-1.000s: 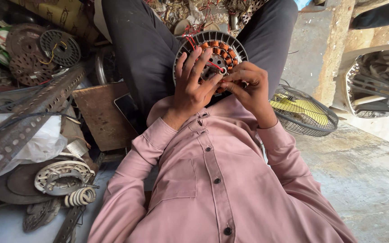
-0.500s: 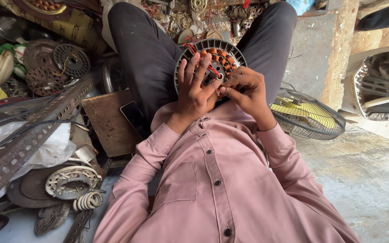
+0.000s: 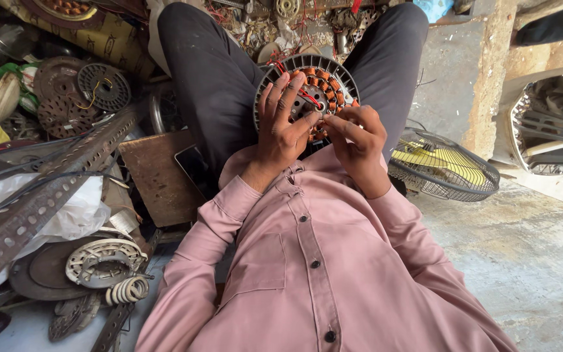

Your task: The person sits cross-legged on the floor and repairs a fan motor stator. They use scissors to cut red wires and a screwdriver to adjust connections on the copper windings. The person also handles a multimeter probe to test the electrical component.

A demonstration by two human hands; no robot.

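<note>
Head view. I sit on the floor [image 3: 542, 261] with the fan stator [image 3: 307, 98] resting in my lap between my knees, at upper centre of the frame. It is a round, dark, slotted disc with a ring of copper-coloured coils and a red wire [image 3: 307, 98] crossing its face.

My left hand [image 3: 281, 127] lies spread across the left part of the disc — fingers extended and pressed flat on the coils, thumb reaching toward the centre. It steadies the stator rather than closing around it. My right hand [image 3: 358, 140] is curled at the lower right rim, thumb and forefinger pinched together at the coils; whether a wire end sits between them I cannot tell, as the knuckles hide it.

Step in hand, as I judge it: work on the winding leads at the rim nearest my body, with one hand bracing and the other doing fine pinch work. The next move calls for a firm brace from the left hand, and a small, controlled pull or tuck by the right fingertips — thin copper wire would kink or snap under a jerk.

Surroundings: a caged fan guard [image 3: 444, 169] lies just right of my right elbow; a perforated steel angle [image 3: 47, 195] crosses the left of the frame, with a pale winding ring [image 3: 105, 261] at lower left.
</note>
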